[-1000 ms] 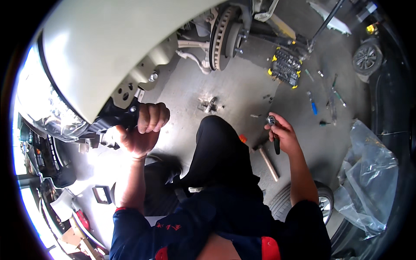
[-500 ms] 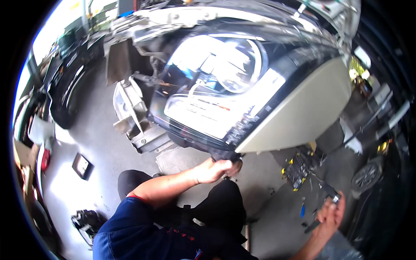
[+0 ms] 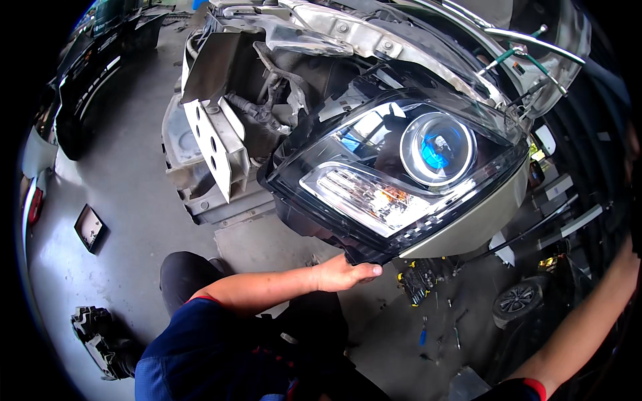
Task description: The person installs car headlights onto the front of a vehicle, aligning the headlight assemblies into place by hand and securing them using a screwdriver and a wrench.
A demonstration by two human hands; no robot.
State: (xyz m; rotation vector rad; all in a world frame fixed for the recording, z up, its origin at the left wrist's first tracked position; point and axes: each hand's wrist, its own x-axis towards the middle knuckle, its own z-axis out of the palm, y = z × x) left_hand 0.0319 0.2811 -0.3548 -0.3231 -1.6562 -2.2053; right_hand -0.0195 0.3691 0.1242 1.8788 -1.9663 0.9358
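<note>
A car headlight [image 3: 381, 200] with a clear lens, a round projector and a black housing sits at the front corner of a stripped car. My left hand [image 3: 344, 273] is closed on the housing's lower black edge, thumb stretched along it. A pale fender panel [image 3: 471, 220] borders the headlight on the right. My right forearm reaches up at the far right; the right hand [image 3: 632, 150] is dim and cut by the picture's rim, so its fingers and anything in them cannot be made out.
The bare front frame with a white perforated bracket [image 3: 217, 150] stands left of the headlight. On the floor lie a tool set [image 3: 418, 281], a blue-handled screwdriver [image 3: 423, 332], a small dark tray [image 3: 89, 228] and a black car part [image 3: 100, 341]. A black bumper [image 3: 83, 87] lies far left.
My right hand has swung up and outward to the right rim; before, it held a small dark object low on the right. My left hand stays on the headlight's lower edge. The view has shifted.
</note>
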